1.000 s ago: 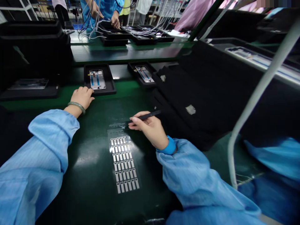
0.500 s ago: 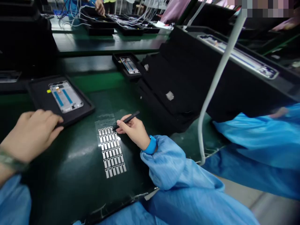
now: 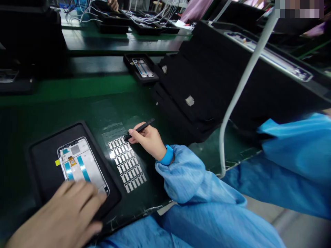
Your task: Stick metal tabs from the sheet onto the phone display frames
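My left hand (image 3: pixel 69 213), a little blurred, lies over the near end of a silver phone frame (image 3: pixel 97 172) with blue strips and a yellow tab. Its thumb is apart from the fingers; whether the fingertips touch the frame is hidden. The frame rests in a shallow black tray (image 3: pixel 43 158) on the green bench. Pinched in my right hand (image 3: pixel 148 139) are black tweezers (image 3: pixel 143 126), their tip at the top edge of a clear sheet bearing rows of small silver stickers (image 3: pixel 126 163). That sheet is flat, just right of the tray.
Behind, a smaller-looking tray (image 3: pixel 141 79) holds another phone frame. Stacked black trays (image 3: pixel 191 86) rise at the right, beside a pale curved pole (image 3: pixel 239 89). A co-worker's blue sleeve (image 3: pixel 297 148) is at the right; cables (image 3: pixel 147 17) and another person's hand (image 3: pixel 113 4) are at the back.
The tray with the phone frame has come nearer to me, and its near part is beside the sticker sheet. My left hand moved from its edge to over the frame. My right hand stayed nearly still.
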Available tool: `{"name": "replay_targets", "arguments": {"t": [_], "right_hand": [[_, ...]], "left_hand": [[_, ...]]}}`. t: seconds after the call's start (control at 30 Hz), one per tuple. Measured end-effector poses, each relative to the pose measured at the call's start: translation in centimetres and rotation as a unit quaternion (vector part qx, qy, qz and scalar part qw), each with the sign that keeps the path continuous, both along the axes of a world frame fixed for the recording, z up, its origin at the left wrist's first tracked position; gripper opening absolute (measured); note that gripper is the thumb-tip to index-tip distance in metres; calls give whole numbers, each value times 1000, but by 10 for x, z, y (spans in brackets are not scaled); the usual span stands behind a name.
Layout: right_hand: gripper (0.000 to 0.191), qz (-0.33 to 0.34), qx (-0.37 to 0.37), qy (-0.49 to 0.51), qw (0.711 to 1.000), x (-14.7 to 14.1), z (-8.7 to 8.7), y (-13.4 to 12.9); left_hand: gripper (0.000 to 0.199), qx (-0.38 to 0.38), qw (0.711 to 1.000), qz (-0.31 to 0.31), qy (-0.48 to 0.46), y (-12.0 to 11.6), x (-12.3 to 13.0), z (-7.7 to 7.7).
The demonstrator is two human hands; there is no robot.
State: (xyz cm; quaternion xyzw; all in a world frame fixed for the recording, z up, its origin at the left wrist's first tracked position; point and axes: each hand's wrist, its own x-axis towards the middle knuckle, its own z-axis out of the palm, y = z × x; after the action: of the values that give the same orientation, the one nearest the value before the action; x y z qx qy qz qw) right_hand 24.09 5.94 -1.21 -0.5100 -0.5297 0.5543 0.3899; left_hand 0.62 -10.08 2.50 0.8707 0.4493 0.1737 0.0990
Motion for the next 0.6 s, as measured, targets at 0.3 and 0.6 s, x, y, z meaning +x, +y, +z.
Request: {"name": "replay_targets", "arguments": {"t": [0.3,0.6], "right_hand": [[36,30,-26,25,999,-3,2,-1],[34,-16,-86,44,995,-6,7,3]], "left_hand": [[45,9,985,-26,168,100,36,-15],[43,0,990,-17,142,96,34,-15]]}}
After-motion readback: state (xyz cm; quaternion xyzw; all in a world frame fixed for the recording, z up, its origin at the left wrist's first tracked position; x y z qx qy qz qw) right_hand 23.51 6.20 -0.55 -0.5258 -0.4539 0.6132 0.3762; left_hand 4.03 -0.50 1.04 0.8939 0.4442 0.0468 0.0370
